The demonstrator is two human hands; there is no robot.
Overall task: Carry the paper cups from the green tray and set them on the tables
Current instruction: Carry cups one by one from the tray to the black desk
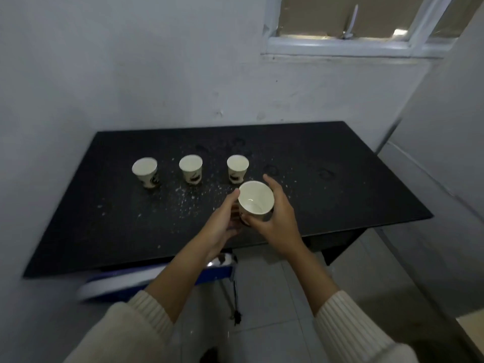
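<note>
- Paper cup (256,197) at frame centre, tilted toward the camera, over the black table (340,192).
- Gripped on its left side by left hand (222,224), fingers curled round it.
- Clasped on its right by right hand (279,221), thumb curled beneath.
- Standing upright in a row, centre-left: three other cups (144,171) (191,169) (237,169).

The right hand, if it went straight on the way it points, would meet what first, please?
Probably the nearest standing cup, just beyond the right hand and the held cup, though depth is unclear.
</note>
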